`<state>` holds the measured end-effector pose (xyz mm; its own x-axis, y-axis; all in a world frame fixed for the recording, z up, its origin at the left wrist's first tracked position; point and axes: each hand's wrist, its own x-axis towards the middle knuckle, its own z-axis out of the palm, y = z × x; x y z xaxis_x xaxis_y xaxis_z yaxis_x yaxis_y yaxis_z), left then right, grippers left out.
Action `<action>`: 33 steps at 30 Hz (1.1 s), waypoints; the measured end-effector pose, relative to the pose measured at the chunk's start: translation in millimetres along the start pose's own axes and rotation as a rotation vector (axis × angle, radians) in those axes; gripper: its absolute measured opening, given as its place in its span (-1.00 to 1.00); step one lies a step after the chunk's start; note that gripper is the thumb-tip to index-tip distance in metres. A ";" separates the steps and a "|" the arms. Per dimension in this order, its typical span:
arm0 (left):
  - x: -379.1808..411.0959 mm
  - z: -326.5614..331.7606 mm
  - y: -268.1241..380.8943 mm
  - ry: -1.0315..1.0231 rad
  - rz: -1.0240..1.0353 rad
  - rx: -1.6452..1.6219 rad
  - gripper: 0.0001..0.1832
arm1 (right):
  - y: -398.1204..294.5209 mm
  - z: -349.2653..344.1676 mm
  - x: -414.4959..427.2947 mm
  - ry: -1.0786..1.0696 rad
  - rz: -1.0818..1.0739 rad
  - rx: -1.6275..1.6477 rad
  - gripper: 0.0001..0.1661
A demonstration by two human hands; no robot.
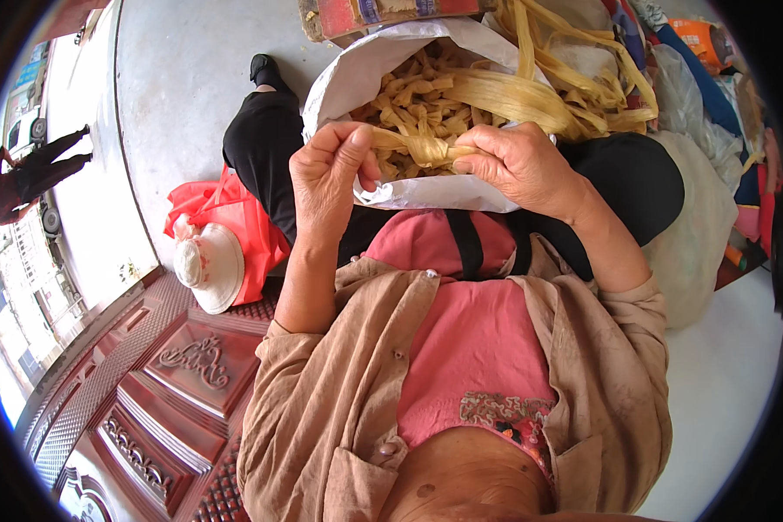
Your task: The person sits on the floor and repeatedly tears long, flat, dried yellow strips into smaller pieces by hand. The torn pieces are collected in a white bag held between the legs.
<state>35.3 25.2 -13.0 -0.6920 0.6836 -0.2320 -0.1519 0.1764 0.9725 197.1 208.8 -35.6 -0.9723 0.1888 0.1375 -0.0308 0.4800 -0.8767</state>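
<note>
My left hand (335, 156) pinches one end of a yellow-tan pliable strip (429, 150) between thumb and fingers. The strip's other end is in the fingers of my right hand (519, 163). A knot sits in the strip between them. Just beneath is a white sack (424, 194) with its mouth spread wide, holding many similar knotted pieces (424, 81). Longer unknotted strips (515, 98) lie across the sack's right rim and spill over to the right. What the strips are made of, I cannot tell for sure.
A red carton (398, 16) stands beyond the sack. On my left are a red bag (261, 241), a white brimmed hat (212, 267) and a carved reddish-brown door (196, 365). Plastic bags (685, 196) and an orange container (698, 42) lie right. A person (36, 173) is outside.
</note>
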 end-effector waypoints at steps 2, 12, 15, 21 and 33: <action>0.8 -3.1 7.6 0.091 0.210 0.357 -0.75 | -0.1 -1.7 2.1 0.096 -0.173 -0.338 -0.80; 5.8 8.8 3.5 -0.486 0.907 1.109 -0.82 | -17.3 -1.8 6.4 -0.075 -0.399 -0.535 -0.80; -6.2 0.8 6.9 -0.536 0.827 1.105 -0.80 | -14.1 -6.2 -11.4 -0.169 -0.291 -0.353 -0.79; 13.1 -2.5 21.7 -0.521 0.619 0.977 -0.80 | -0.6 -21.6 0.8 -0.181 -0.158 -0.164 -0.75; 173.8 5.6 64.0 0.047 0.804 0.934 -0.83 | 52.7 -89.1 148.6 0.380 -0.429 -0.802 -0.91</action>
<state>-90.8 159.3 8.8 -0.3835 0.8089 0.4457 0.8777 0.1691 0.4484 71.6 338.5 -20.3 -0.7720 0.0582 0.6330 -0.0611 0.9844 -0.1651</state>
